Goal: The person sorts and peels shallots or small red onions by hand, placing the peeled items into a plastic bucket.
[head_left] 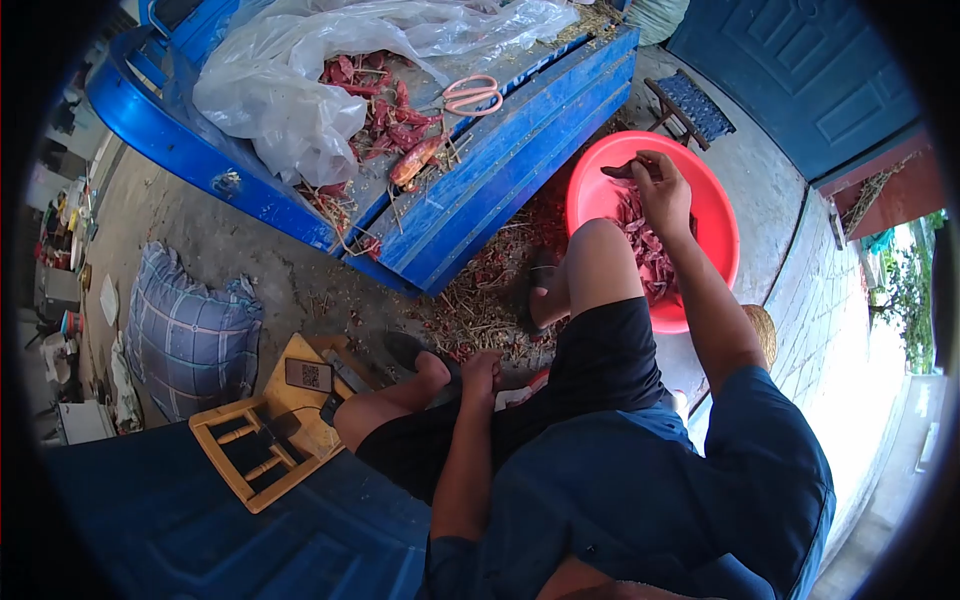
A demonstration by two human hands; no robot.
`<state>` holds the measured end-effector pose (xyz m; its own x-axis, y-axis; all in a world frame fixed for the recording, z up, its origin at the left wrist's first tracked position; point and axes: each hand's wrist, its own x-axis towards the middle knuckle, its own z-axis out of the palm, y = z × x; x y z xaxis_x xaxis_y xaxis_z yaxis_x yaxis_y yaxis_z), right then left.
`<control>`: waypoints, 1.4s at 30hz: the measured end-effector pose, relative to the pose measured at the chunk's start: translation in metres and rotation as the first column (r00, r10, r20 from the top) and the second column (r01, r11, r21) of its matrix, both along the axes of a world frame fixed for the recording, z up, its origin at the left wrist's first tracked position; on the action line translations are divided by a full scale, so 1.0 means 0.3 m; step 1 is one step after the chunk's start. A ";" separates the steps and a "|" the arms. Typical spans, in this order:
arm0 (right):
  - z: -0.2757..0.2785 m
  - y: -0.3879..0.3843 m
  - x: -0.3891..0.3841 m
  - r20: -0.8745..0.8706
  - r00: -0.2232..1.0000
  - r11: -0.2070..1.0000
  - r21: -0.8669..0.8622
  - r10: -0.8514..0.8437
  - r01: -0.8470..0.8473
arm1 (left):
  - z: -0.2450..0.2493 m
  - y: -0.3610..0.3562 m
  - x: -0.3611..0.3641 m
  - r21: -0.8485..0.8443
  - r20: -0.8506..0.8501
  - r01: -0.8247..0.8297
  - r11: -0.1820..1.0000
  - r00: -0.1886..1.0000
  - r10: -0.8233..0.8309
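Right hand (662, 192) pinching dried chili (618, 171) over red basin (716, 215), far right. Left hand (482, 372) curled beside knee; grasp cannot be told.

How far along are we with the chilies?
Done: chili pieces lie in the red basin; stems litter the ground. In hand: the right hand holds a dark piece over it; the left hand rests by the leg. Left: chilies piled on the blue board by the scissors.
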<state>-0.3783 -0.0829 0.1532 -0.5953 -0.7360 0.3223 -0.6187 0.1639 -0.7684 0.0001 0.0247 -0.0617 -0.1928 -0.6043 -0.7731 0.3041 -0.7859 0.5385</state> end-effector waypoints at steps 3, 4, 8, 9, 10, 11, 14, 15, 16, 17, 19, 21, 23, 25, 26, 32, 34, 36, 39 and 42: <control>-0.149 0.067 -0.103 -0.536 0.843 0.987 0.108 -0.041 0.117 | 0.033 -0.019 -0.007 -0.007 0.024 0.024 1.000 0.999 -0.023; -0.176 0.060 -0.101 -0.440 0.898 0.990 0.128 -0.001 0.064 | 0.027 -0.020 -0.012 -0.015 0.006 0.021 1.000 1.000 -0.021; -0.015 -0.088 0.222 -0.061 0.892 0.894 0.049 0.448 -0.446 | -0.024 -0.013 -0.023 -0.062 -0.036 0.038 0.997 0.999 -0.040; 0.018 -0.137 0.307 -0.085 0.839 0.843 0.046 0.538 -0.536 | -0.008 -0.014 -0.020 -0.066 -0.032 0.029 0.997 0.999 -0.032; 0.067 -0.186 0.396 -0.108 0.777 0.784 0.062 0.621 -0.618 | 0.022 -0.014 -0.017 -0.049 -0.034 0.036 0.998 0.999 -0.038; 0.101 -0.237 0.481 -0.175 0.719 0.734 0.038 0.673 -0.678 | 0.042 -0.011 -0.013 -0.031 -0.037 0.042 0.999 0.998 -0.043; 0.115 -0.406 0.663 -0.424 0.586 0.667 0.061 0.691 -0.743 | 0.056 -0.003 0.009 -0.062 -0.021 -0.003 0.998 1.000 0.002; 0.098 -0.464 0.711 -0.502 0.504 0.636 0.125 0.703 -0.762 | 0.064 0.001 0.021 -0.063 -0.020 -0.017 0.998 1.000 0.016; 0.100 -0.503 0.750 -0.571 0.414 0.604 0.189 0.709 -0.774 | 0.079 0.004 0.037 -0.074 -0.015 -0.031 0.997 0.999 0.030; 0.105 -0.533 0.775 -0.573 0.402 0.591 0.188 0.715 -0.784 | 0.093 0.008 0.052 -0.083 -0.010 -0.046 0.995 0.999 0.046; 0.116 -0.574 0.828 -0.574 0.239 0.583 0.546 0.784 -0.601 | 0.116 0.012 0.071 -0.072 -0.019 -0.100 0.992 0.995 0.099; 0.129 -0.580 0.847 -0.576 0.224 0.583 0.572 0.786 -0.577 | 0.127 0.015 0.090 -0.057 -0.030 -0.147 0.987 0.989 0.146; 0.124 -0.589 0.838 -0.563 0.231 0.589 0.615 0.793 -0.523 | 0.126 0.012 0.099 -0.076 -0.052 -0.143 0.987 0.989 0.140; 0.123 -0.582 0.825 -0.573 0.251 0.604 0.588 0.780 -0.538 | 0.130 0.004 0.090 -0.094 -0.063 -0.143 0.985 0.989 0.137; 0.125 -0.572 0.815 -0.574 0.282 0.619 0.558 0.769 -0.553 | 0.133 0.003 0.083 -0.107 -0.064 -0.133 0.985 0.990 0.127; 0.199 -0.332 0.711 -0.065 0.622 0.625 0.114 0.781 -0.773 | 0.136 -0.015 0.049 -0.115 -0.071 -0.118 0.986 0.991 0.110; 0.127 -0.206 0.665 0.630 0.405 0.523 -0.002 0.663 -0.852 | 0.147 -0.026 0.046 -0.116 -0.085 -0.132 0.984 0.989 0.123; -0.062 -0.087 0.613 0.744 0.455 0.496 0.192 0.489 -0.847 | 0.132 -0.020 0.046 -0.118 -0.124 -0.101 0.988 0.989 0.086; -0.295 0.110 0.620 0.821 0.467 0.348 0.355 0.329 -0.868 | 0.127 -0.014 0.040 -0.122 -0.101 -0.051 0.991 0.994 0.039; -0.355 0.244 0.704 0.446 0.544 0.291 0.518 0.711 -0.804 | 0.103 0.003 0.029 -0.133 -0.102 -0.098 0.986 0.991 0.085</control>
